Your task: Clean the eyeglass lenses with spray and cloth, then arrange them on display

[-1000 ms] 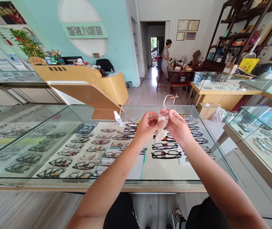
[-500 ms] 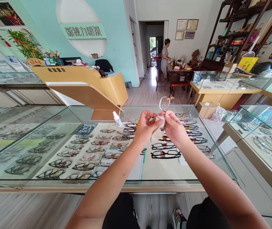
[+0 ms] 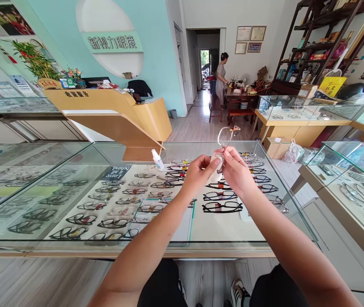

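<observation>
Above the glass counter, my right hand is closed on a pair of eyeglasses, held upright on end with one clear lens sticking up above my fingers. My left hand pinches a pale cloth against the lower part of the glasses; the other lens is mostly hidden by the cloth and fingers. A small white bottle stands on the counter to the left of my hands.
Under the glass top of the display case lie rows of spectacle frames. Another display case stands at the right. A wooden reception desk is ahead on the left. Farther back, a person stands beside a table.
The glasses have turned and shifted slightly to the right, together with my right hand. My left hand keeps the cloth on them, its fingers more closed.
</observation>
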{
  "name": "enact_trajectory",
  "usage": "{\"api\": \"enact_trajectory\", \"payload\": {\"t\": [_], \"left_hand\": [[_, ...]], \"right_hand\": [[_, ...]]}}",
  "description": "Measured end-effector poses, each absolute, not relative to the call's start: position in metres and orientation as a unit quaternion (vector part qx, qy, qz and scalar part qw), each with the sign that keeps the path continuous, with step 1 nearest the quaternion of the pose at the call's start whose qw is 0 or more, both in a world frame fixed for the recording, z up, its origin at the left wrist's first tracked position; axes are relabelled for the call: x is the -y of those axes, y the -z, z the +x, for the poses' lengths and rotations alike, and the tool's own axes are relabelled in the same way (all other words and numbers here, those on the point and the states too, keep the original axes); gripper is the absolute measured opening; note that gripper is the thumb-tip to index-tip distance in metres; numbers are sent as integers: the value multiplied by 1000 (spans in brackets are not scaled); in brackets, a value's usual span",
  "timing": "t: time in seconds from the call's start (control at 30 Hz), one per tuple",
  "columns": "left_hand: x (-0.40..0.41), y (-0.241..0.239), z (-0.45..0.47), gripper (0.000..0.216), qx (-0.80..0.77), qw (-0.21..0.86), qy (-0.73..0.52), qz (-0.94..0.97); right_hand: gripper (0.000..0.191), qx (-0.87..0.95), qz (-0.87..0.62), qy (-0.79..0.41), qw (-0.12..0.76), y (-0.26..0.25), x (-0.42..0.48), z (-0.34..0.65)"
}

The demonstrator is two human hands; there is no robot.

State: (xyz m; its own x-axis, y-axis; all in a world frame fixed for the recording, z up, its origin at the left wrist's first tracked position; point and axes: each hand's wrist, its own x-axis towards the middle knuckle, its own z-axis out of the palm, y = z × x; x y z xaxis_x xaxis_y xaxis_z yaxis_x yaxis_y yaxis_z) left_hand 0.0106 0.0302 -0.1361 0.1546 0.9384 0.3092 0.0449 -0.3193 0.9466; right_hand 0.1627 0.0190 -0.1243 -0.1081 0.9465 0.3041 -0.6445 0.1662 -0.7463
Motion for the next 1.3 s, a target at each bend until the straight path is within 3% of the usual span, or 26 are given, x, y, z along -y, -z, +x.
{"api": "enact_trajectory", "payload": {"t": [0.17, 0.5, 0.8, 1.3], "left_hand": [[-27, 134, 11, 62, -376, 384, -497, 682], [-27, 142, 20, 59, -352, 437, -538, 630], [-22, 138, 19, 54, -358, 402, -555, 634], [-22, 134, 13, 54, -321, 481, -501, 643]], "right_hand": [[22, 426, -193, -605, 644, 126, -20, 163], [26, 458, -232, -553, 657, 129, -20, 161], [27, 447, -241, -551, 662, 130, -21, 160], [25, 441, -228, -596, 631, 128, -22, 167]]}}
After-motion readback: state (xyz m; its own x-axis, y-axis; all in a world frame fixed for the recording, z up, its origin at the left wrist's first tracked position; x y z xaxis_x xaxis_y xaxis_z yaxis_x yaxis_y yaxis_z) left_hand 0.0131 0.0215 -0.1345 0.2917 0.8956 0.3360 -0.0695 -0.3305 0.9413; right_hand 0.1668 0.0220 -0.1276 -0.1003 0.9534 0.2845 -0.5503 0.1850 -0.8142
